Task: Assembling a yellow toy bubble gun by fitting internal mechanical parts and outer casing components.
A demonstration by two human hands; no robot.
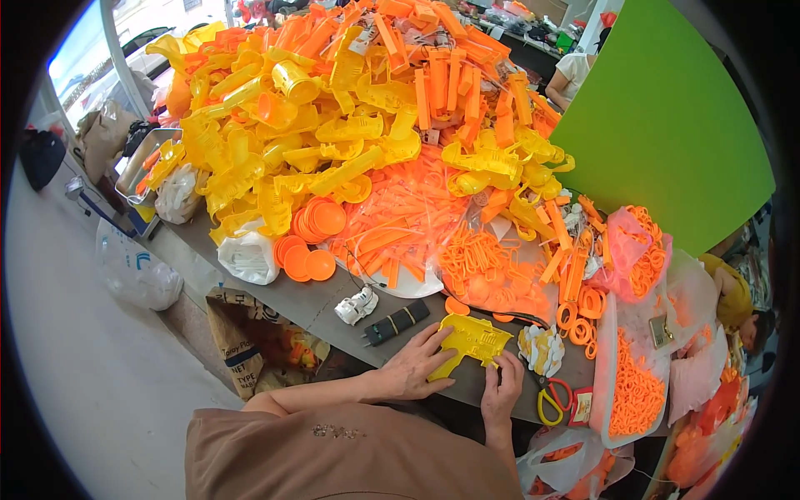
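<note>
Near the table's front edge I hold a yellow plastic toy-gun shell half (477, 337), its ribbed inner side facing up. My left hand (415, 367) grips the shell's left end and grip part, thumb below and fingers along the upper edge. At its lower right edge, my right hand (502, 385) pinches the shell between thumb and fingers. Left of the shell lie a black cylindrical tool (397, 323) with a cord and a small white mechanical part (357, 306). A bundle of white and yellow small pieces (542, 348) sits just right of my right hand.
A tall heap of yellow shells (333, 137) and orange parts (450, 79) covers the table's far side. Scissors (553, 402) with red and yellow handles lie at the right, beside a tub of orange rings (637, 392). A green panel (667, 125) stands at the far right.
</note>
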